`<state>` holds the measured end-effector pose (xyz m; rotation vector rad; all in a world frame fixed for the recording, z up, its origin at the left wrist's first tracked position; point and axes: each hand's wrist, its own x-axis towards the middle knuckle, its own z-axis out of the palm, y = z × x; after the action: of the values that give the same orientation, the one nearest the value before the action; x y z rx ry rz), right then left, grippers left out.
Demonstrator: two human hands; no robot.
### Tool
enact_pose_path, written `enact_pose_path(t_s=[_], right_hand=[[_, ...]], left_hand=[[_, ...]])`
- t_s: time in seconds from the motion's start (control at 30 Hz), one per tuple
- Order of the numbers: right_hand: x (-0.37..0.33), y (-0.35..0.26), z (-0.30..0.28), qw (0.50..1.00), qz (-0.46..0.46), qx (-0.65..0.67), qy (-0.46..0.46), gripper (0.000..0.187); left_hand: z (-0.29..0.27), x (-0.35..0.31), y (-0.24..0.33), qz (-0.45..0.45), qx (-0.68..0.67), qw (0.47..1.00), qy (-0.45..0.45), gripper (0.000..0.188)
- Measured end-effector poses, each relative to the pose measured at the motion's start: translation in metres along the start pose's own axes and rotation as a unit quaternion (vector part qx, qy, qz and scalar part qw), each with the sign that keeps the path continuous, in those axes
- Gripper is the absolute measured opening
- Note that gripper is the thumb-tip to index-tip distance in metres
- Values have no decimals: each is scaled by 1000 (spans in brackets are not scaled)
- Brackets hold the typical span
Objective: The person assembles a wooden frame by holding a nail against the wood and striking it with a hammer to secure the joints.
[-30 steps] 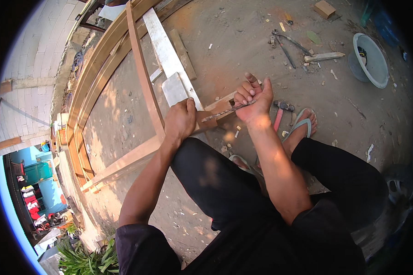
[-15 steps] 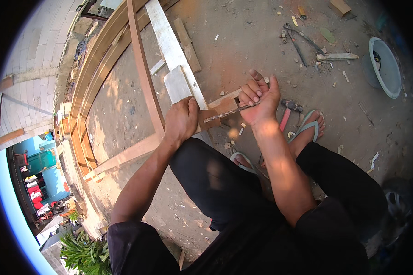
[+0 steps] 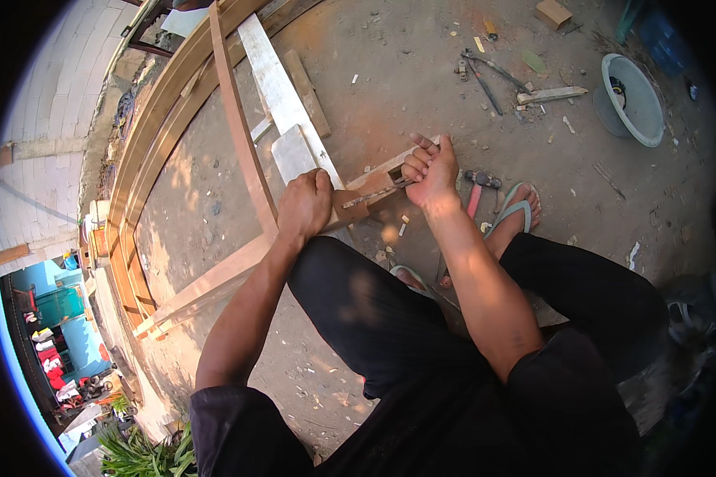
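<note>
My left hand [image 3: 306,205] is closed around a brown wooden beam [image 3: 378,181] beside my raised knee, with its fingertips hidden. A rectangular slot is cut in the beam close to my right hand [image 3: 431,173]. That hand is turned with its curled fingers upward, closed on a thin rusty metal rod [image 3: 372,195]. The rod slants along the beam, its far end pointing at my left hand; whether it has a blade cannot be made out. Under the beam lies a pale board [image 3: 285,91], with a short grey block [image 3: 294,153] on it by my left hand.
A hammer [image 3: 475,199] with a red handle lies by my sandalled foot [image 3: 517,219]. Farther off are long-handled pincers [image 3: 484,83], a wood stick [image 3: 553,95] and a grey-green basin [image 3: 644,111]. Long wooden frame pieces [image 3: 155,131] stretch along the left. Wood chips litter the ground.
The view has shifted, so the surroundings sit farther left in the picture. Both hands keep their hold; my right hand and the rod have moved only slightly against the beam.
</note>
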<state>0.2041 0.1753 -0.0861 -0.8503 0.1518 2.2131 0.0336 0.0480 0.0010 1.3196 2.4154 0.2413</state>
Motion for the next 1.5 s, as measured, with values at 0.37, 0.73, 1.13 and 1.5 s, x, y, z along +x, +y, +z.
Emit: enact_pose_path(t_s=[0.37,0.73,1.13,1.5], right_hand=[[4,-7,33,992,-53,-106,-32,51],[-38,4,70,954,-181,-234,-51,50],[-46,-61,-21,979,-188,-83,7,50],[-46,-62,19,954,-283,-95,39,47]], left_hand=[[-4,-2,2,8,0,1000,2,48],[-5,1,-6,-1,9,1000,-6,48],[-3,-4,2,-2,-19,1000,-4,47],[-11,-51,82,13,-229,948,221,34]])
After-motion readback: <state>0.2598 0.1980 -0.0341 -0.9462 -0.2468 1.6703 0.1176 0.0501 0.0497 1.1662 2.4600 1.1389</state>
